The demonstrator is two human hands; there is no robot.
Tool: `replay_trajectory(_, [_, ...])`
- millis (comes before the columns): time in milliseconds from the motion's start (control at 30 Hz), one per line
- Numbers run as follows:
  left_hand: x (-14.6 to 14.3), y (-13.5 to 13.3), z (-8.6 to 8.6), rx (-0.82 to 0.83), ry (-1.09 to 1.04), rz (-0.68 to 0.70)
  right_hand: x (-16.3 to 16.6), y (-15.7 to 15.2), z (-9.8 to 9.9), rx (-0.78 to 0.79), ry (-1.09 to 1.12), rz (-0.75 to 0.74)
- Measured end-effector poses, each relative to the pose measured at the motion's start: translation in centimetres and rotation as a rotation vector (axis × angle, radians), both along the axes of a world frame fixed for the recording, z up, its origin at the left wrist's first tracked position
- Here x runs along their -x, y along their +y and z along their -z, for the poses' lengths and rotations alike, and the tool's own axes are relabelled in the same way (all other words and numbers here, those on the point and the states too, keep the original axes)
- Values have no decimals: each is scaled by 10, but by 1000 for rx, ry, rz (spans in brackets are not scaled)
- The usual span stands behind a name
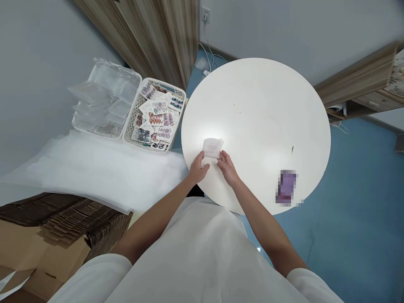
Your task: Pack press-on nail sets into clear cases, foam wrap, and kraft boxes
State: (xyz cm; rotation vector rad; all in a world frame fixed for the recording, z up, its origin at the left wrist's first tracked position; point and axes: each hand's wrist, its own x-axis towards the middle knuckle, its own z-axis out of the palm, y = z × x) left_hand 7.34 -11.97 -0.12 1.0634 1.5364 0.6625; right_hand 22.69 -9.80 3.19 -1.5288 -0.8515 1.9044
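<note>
A small, flat packet wrapped in translucent white sheet (pixel 212 148) is near the front left edge of the round white table (pixel 259 109). Something faintly pinkish shows through its wrapping. At the packet's lower left corner is my left hand (pixel 198 169), fingertips against the edge and thumb spread away below it. My right hand (pixel 228 169) has its fingers bent around the lower right corner, with the thumb close beneath. Whether the packet rests fully on the tabletop is hard to see.
Left of the table, a white basket (pixel 126 126) holds cards of colourful press-on nails (pixel 155 119). Beside it is a bin of clear plastic packs (pixel 94 105). White sheets (pixel 126 168) lie in front, above folded cardboard boxes (pixel 72 223). A pixelated purple object (pixel 287 185) sits at the table's right.
</note>
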Motion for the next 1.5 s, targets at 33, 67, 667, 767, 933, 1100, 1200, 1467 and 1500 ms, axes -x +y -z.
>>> replay_trajectory(33, [7, 9, 1, -10, 2, -8, 8, 10, 2, -3, 29, -9])
replay_trajectory(67, [14, 18, 2, -20, 7, -17, 15, 19, 4, -6, 48, -16])
replay_trajectory(667, [42, 55, 4, -89, -24, -45, 48, 50, -1, -39, -92, -28])
replay_trajectory(767, [38, 42, 2, -105, -9, -66, 40, 36, -3, -23, -116, -26])
replay_trajectory(933, [30, 10, 0, -79, 17, -93, 22, 0, -7, 18, -111, -47])
replay_trajectory(1100, [23, -28, -4, -13, 57, -118, 2, -37, -18, 108, -165, -58])
replay_trajectory(1200, [20, -51, -11, 54, 14, -77, -12, -55, -30, 115, -155, -108])
replay_trajectory(1467, [11, -107, -42, 142, 84, 59, -66, -103, -50, 25, -103, -139])
replay_trajectory(1500, [9, -112, -46, 136, 96, 61, -72, -109, -47, 24, -103, -133])
